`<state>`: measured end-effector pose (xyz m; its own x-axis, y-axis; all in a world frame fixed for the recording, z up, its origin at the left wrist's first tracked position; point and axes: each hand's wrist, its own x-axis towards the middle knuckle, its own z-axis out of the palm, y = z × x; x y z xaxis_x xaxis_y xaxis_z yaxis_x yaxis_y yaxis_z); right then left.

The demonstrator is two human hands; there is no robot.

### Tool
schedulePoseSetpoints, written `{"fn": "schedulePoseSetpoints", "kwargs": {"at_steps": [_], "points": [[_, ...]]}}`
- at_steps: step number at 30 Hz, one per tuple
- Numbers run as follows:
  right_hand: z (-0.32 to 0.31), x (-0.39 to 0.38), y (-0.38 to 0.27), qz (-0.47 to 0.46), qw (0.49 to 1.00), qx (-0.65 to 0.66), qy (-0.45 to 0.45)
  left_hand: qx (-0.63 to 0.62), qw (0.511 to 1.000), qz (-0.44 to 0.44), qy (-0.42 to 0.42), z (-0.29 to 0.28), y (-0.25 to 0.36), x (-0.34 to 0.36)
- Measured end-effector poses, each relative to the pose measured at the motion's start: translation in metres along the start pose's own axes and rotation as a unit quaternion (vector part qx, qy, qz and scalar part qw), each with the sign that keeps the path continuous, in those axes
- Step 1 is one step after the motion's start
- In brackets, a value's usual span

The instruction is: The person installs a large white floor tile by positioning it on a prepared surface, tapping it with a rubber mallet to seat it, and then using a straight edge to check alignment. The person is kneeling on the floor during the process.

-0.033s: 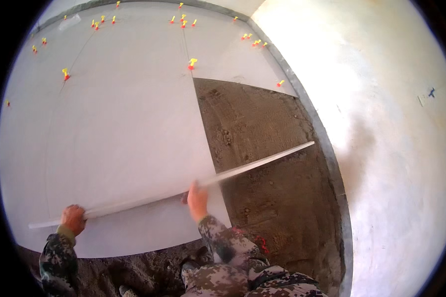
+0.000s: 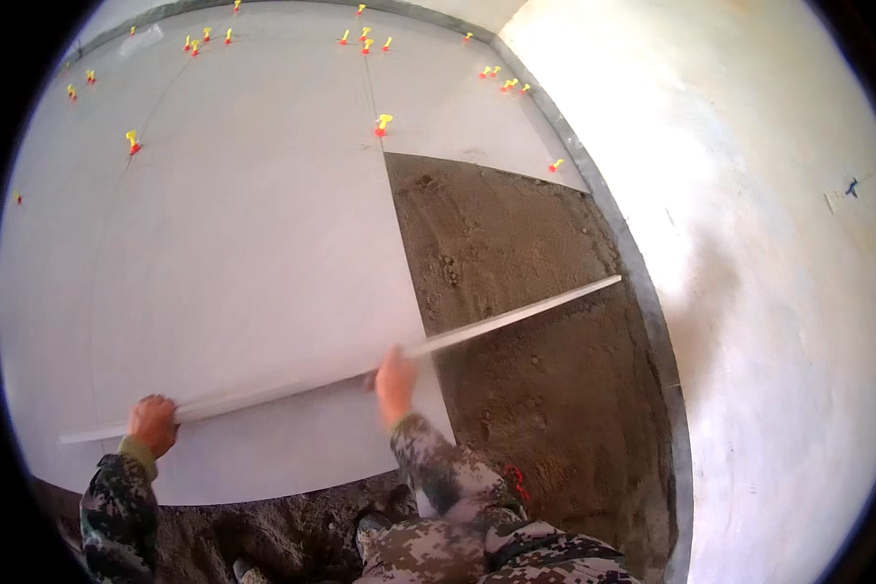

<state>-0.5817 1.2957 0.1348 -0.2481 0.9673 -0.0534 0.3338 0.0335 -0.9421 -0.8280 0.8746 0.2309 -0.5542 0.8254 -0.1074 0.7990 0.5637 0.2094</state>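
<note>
Left hand (image 2: 154, 424): fingers curled over the long pale bar (image 2: 516, 316) near its left end. Right hand (image 2: 395, 387): blurred, closed about the same bar near its middle; exact finger placement cannot be told. Bar runs obliquely from just left of the left hand, past the right hand, to a far end well to the right of it. Grey tile surface (image 2: 253, 263) lies under the bar between the hands and extends ahead of both. Brown sandy bed (image 2: 526, 399) lies to the right of the right hand, beneath the bar's far part. Red cord (image 2: 518, 480) lies on it, right of and nearer the body than the right hand. Red-and-yellow clips (image 2: 383, 125) stand well ahead of both hands.
</note>
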Motion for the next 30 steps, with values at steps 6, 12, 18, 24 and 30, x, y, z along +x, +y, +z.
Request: {"fn": "schedulePoseSetpoints", "kwargs": {"at_steps": [6,12,18,24,30], "points": [[-0.019,0.117,-0.087,0.097,0.985,0.123,-0.068,-0.015,0.999,-0.042,-0.023,0.006,0.092,0.061],[0.004,0.163,-0.1,0.1,0.981,0.095,-0.138,-0.056,0.994,-0.09,-0.029,-0.004,0.117,0.064],[0.041,0.138,-0.095,0.098,0.981,0.085,-0.147,-0.064,0.988,-0.131,-0.051,0.001,0.09,0.045],[0.085,0.098,-0.101,0.064,0.972,0.104,-0.203,-0.053,0.982,-0.177,-0.048,0.009,0.053,0.003],[0.112,0.076,-0.09,0.034,0.974,0.084,-0.206,-0.04,0.985,-0.169,-0.009,0.021,0.022,-0.02]]}}
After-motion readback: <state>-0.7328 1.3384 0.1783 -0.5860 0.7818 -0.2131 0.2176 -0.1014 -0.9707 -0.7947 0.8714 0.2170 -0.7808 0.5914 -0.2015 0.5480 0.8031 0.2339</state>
